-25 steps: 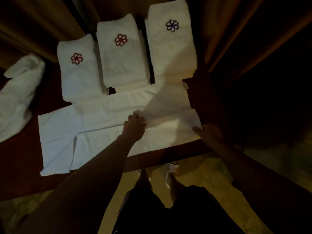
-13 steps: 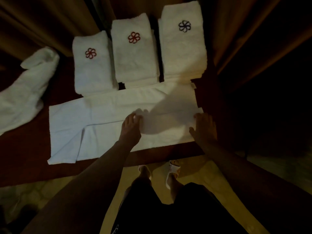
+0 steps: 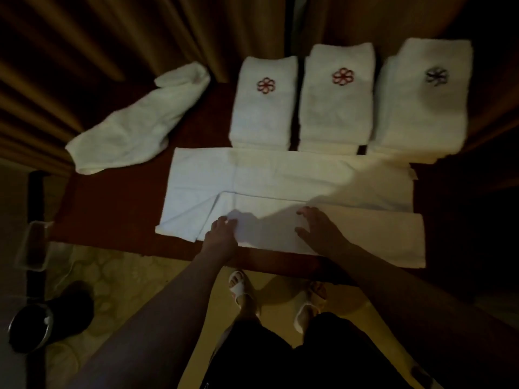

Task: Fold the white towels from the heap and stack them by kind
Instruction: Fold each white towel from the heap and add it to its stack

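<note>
Far left of frame, a loose towel [image 3: 137,127] lies crumpled on the worktop [image 3: 112,209], well apart from my hands; looks like what's left of the heap. Centre frame, the spread towel [image 3: 280,178] lies flat, near long edge already folded up over itself, flap seam running across the middle.

My left hand [image 3: 220,237] rests on the near flap, lower centre; fingers fairly straight, lying on the cloth, not pinching. My right hand [image 3: 317,231] sits just beside it to the right, fingers spread and slightly bent, pressing the flap, holding nothing.

Upper right, three folded stacks: left stack [image 3: 264,108] and middle stack [image 3: 337,102] with red flower marks, right stack [image 3: 421,108] with a dark mark. All just behind the spread towel's far edge.

Step in hand, my guess: smoothing the lengthwise fold. To do it well:
- sweep palms outward, left hand to the left end where the flap skews open, right hand to the right end
- line up the flap edge parallel to the far edge before the next fold
- keep the near fold on the worktop; it's at the lip and could slide off
- check the mark colour before picking a stack
</note>
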A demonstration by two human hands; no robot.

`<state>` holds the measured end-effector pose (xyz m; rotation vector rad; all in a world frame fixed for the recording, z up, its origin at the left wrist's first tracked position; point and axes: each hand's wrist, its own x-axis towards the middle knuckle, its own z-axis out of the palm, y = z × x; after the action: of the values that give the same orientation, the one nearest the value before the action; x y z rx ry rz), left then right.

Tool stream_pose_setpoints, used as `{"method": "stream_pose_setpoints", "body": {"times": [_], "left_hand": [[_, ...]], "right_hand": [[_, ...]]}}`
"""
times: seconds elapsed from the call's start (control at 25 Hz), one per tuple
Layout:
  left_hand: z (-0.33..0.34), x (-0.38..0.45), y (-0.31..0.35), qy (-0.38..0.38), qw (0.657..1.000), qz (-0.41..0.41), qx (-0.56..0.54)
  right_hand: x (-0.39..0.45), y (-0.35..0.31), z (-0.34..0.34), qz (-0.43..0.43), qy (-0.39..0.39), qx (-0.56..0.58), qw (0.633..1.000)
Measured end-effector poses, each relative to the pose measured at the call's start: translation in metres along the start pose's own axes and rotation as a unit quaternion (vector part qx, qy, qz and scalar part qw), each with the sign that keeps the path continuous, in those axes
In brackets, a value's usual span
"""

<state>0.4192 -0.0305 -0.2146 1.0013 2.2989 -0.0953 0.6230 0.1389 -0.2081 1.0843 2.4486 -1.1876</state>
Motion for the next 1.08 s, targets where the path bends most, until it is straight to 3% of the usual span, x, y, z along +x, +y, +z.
{"method": "stream_pose_setpoints", "body": {"times": [0.2,0.4,0.52,0.64,0.72,0.84,0.96,1.08], "left_hand": [[-0.024,-0.008,-0.108,0.009,0.999,-0.04,-0.036],[-0.04,0.003,-0.182,0.026,0.997,0.043,-0.057],[-0.04,0.008,-0.202,0.015,0.996,0.052,-0.073],[-0.039,0.011,-0.211,0.01,0.994,0.026,-0.106],[-0.039,0.015,-0.216,0.025,0.992,0.039,-0.119],[-0.041,0.022,-0.223,0.069,0.979,0.03,-0.188],[-0.048,0.03,-0.223,0.091,0.966,-0.03,-0.239],[-0.058,0.035,-0.222,0.103,0.96,-0.074,-0.249]], "right_hand": [[0.053,-0.107,0.049,-0.026,-0.047,0.078,0.996],[0.094,-0.2,0.109,0.092,-0.065,0.186,0.976],[0.111,-0.225,0.131,0.159,0.017,0.295,0.942],[0.12,-0.237,0.137,0.232,0.091,0.397,0.883],[0.127,-0.244,0.138,0.247,0.071,0.429,0.866],[0.136,-0.26,0.138,0.243,-0.023,0.483,0.841],[0.136,-0.268,0.138,0.177,-0.1,0.474,0.857],[0.133,-0.268,0.142,0.158,-0.075,0.433,0.884]]}}
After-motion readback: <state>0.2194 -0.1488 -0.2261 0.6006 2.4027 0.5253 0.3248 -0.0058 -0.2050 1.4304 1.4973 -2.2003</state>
